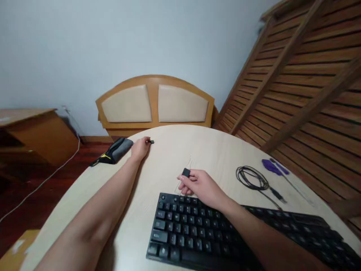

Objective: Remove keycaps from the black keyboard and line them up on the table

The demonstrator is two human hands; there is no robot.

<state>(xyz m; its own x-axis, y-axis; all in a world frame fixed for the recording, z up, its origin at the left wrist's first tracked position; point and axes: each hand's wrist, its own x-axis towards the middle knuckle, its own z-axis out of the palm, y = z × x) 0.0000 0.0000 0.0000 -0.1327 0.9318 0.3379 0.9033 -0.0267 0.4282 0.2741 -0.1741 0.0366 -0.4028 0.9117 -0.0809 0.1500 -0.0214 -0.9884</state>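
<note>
Small pieces in two hands, beside one keyboard point(172, 229)

Step in hand: two small articles are being handled at once, as far as can be judged. For any next move, a steady fingertip grip and room above the keyboard's far edge are called for.

Hands, two. By the right hand point(199, 184), one black block point(185, 172) is pinched between thumb and fingers, just beyond the keyboard's far edge. By the left hand point(140, 148), one small dark piece point(151, 142) appears to be pinched at the fingertips, near the far left edge of the tabletop point(217, 146); its kind cannot be told.

Keyboard, one: black, partly covered by the right forearm.

Cable point(252, 178), one: coiled, run to the keyboard; one plug point(276, 194) is seen at its loose end.

Pouch point(120, 148), one: grey and black, yellow-marked, laid just beside the left hand.

Purple items point(271, 167), at the right edge: apparently two, not surely separable. Slender rod point(291, 184), one, laid next to them.

Pale thin lines point(189, 160), near the black block: count and nature cannot be told.

Background: one headboard point(183, 103), one slatted panel point(296, 75), one white cord point(50, 177).
</note>
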